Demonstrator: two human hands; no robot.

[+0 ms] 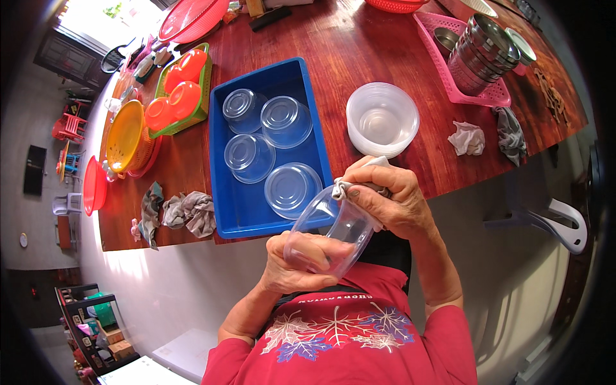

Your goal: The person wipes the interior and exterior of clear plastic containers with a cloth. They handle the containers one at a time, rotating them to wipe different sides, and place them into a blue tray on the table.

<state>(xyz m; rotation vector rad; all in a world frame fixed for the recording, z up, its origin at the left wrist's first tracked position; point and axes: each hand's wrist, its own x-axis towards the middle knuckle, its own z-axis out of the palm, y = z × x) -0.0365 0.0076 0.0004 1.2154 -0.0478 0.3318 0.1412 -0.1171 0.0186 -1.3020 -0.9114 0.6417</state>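
Observation:
A clear plastic bowl (342, 236) is tilted in front of my body, just off the table's near edge. My left hand (303, 264) grips its lower side. My right hand (390, 199) pinches a pale cloth (340, 188) over the bowl's upper rim. Beyond my hands, a stack of clear plastic bowls (382, 120) stands upright on the wooden table. To its left is a blue plastic tray (224, 202), where several clear bowls (292, 190) rest upside down. The near edge of the tray is partly covered by the held bowl.
Crumpled cloths (197, 214) lie at the near left, and a white cloth (467, 138) at the right. A green basket (204, 86) holds orange bowls (185, 98) beside a yellow colander (126, 137). Stacked metal bowls (481, 57) lean in a pink basket (495, 98). A plastic chair (563, 226) stands right.

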